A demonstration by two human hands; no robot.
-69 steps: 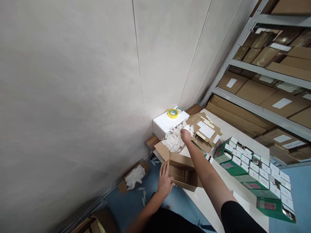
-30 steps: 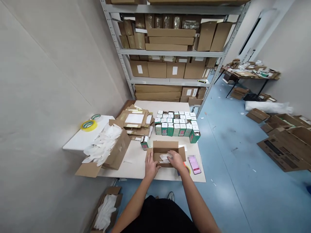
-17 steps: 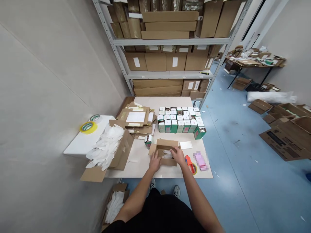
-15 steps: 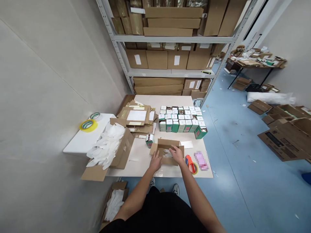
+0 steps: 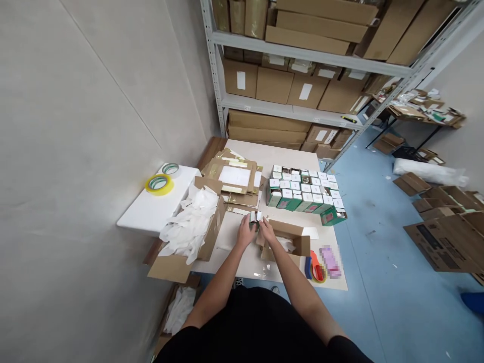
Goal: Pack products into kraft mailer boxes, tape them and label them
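A small green-and-white box [image 5: 256, 217] stands on the table with its top flaps partly raised. My left hand [image 5: 246, 233] grips its left side, and my right hand [image 5: 267, 230] has its fingers at its right side. Just right of it, an unlidded cardboard carton [image 5: 305, 246] holds white paper [image 5: 285, 245]; my right forearm crosses over it. Farther back, rows of similar green-and-white boxes [image 5: 302, 199] stand close together, one [image 5: 333, 216] jutting out at the front right corner.
Flattened cardboard [image 5: 242, 195] lies at the back left. A large carton of white paper [image 5: 194, 217] is at the left, beside a white surface with tape rolls [image 5: 159, 185]. An orange tape dispenser [image 5: 316, 265] sits front right. Loaded shelves [image 5: 291, 103] stand behind.
Both hands have left the cardboard carton and moved left to the small green-and-white box, which they now hold. The camera view has turned and tilted.
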